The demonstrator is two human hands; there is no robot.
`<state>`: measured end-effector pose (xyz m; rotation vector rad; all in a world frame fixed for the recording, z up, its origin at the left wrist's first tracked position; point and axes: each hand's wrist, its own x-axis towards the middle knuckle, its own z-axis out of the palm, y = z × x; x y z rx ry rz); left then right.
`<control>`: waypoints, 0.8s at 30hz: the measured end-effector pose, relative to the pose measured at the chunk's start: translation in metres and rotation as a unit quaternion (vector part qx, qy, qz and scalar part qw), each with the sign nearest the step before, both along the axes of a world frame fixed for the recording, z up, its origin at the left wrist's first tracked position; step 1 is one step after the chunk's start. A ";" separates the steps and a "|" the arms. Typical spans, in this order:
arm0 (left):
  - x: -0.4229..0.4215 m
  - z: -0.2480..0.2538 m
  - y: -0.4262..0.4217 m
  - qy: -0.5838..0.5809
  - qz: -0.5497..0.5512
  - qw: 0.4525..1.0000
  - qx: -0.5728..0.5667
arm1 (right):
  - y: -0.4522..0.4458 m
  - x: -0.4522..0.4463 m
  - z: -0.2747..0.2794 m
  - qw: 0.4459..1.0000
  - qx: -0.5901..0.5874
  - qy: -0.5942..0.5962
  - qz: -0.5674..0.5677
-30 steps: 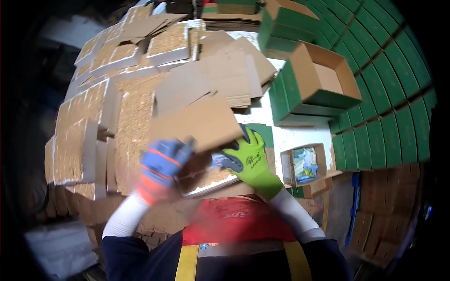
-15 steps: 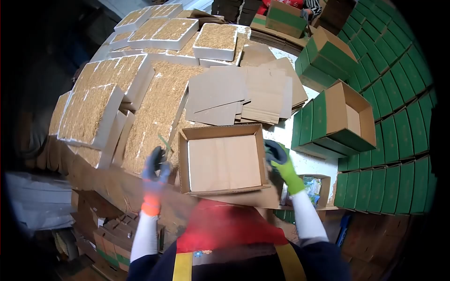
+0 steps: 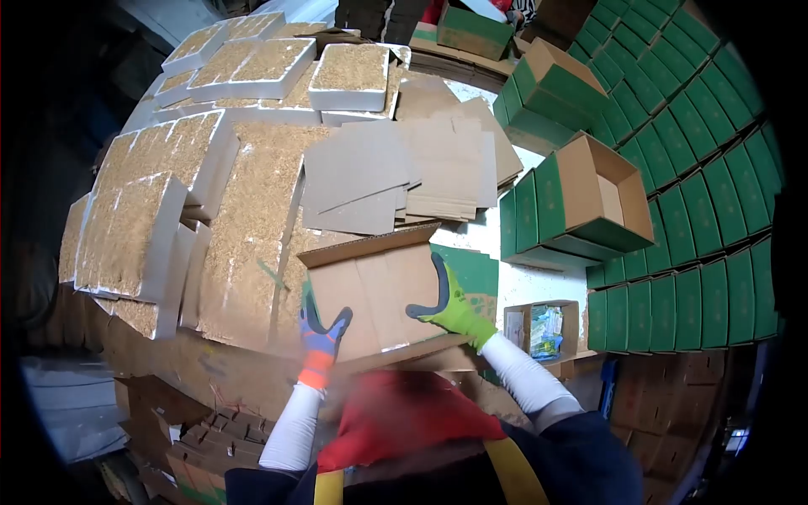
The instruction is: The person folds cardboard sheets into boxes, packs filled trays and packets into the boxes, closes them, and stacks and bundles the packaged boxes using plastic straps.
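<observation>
An open cardboard box sits in front of me, tilted, its plain inside facing up. My left hand, in a purple, orange and dark glove, is closed over its left wall with the thumb inside. On the opposite side my right hand, in a lime-green and dark glove, grips the right wall, thumb inside too. A green printed cardboard panel shows just beyond my right hand. Flat cardboard sheets lie piled behind the box.
White trays of tan granular material fill the left. Open green cartons stand at right, before a wall of stacked green boxes. A small box of packets sits at the right edge. A person's sleeve shows at the back.
Both hands, which were apart beside the box, have closed on its side walls. The box has tilted, and a green panel now shows to its right. The view has shifted.
</observation>
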<state>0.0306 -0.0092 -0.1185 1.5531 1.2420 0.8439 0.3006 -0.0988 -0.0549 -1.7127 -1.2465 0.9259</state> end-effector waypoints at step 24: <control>0.384 0.178 0.062 -0.417 -0.297 0.740 -0.436 | -0.138 0.378 0.013 0.778 0.386 -0.081 -0.490</control>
